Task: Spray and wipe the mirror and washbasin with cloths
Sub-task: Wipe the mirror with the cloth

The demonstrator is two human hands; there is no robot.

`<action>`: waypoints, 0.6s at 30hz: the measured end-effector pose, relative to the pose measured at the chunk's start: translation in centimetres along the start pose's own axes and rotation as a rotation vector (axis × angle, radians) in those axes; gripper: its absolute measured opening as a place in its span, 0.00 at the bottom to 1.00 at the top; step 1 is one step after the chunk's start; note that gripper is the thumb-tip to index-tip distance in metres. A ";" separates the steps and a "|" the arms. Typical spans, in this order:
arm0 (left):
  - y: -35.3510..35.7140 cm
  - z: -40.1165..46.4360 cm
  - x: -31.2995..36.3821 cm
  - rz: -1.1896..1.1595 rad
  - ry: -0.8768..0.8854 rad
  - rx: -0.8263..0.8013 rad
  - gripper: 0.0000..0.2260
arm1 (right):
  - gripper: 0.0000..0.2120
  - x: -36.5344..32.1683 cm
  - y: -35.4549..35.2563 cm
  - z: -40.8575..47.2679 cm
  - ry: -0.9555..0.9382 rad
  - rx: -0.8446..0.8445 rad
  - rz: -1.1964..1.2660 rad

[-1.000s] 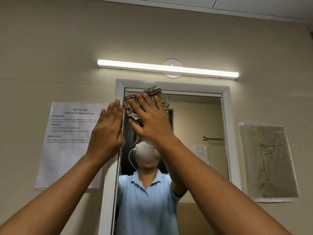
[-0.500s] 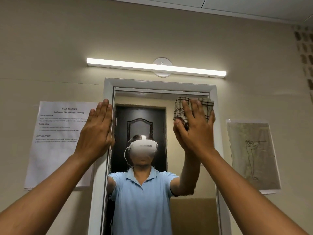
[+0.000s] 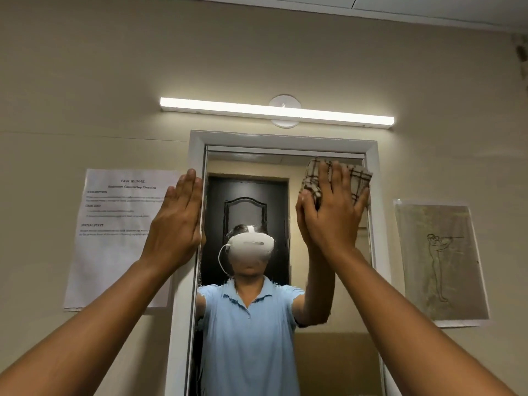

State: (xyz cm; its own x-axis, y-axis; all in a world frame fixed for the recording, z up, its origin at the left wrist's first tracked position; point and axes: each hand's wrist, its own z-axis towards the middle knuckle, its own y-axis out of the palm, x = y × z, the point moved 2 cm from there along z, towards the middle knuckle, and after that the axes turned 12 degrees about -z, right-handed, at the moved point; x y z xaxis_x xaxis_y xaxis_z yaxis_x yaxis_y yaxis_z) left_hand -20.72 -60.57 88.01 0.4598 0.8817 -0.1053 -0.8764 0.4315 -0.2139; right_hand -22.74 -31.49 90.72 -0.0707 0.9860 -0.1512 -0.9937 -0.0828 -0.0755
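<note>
A tube light (image 3: 276, 113) above the mirror (image 3: 285, 252) is glowing brightly, washing the beige wall (image 3: 85, 81) in warm, soft light. Wide-angle distortion is bending the frame edges; printed text on the paper sheet (image 3: 120, 238) is blurring.

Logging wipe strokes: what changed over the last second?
The right hand swept the checked cloth across the mirror from its top left corner to its top right. The left hand stayed flat on the mirror's left frame.
</note>
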 end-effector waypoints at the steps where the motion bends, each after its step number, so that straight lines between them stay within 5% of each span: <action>1: 0.0 0.0 0.0 -0.002 0.001 0.001 0.35 | 0.33 -1.0 0.2 0.9 0.000 0.002 -0.005; 5: 0.0 -0.1 -0.1 -0.009 0.010 0.007 0.35 | 0.32 -5.2 1.0 1.6 -0.022 0.030 -0.014; 13: 0.1 -1.0 -0.4 -0.066 0.017 0.021 0.29 | 0.32 -16.7 0.2 0.5 -0.452 -0.070 0.004; 18: 0.4 -2.6 -0.7 -0.073 0.011 0.035 0.27 | 0.32 -17.0 0.8 -1.2 -0.475 -0.040 0.015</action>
State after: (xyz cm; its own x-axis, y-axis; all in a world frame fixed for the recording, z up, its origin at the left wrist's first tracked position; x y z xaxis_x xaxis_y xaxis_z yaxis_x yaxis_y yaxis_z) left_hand -21.01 -61.47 85.51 0.5244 0.8454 -0.1014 -0.8446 0.5014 -0.1874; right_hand -22.22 -48.53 92.02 -0.1262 0.9411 0.3138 -0.9888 -0.0940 -0.1159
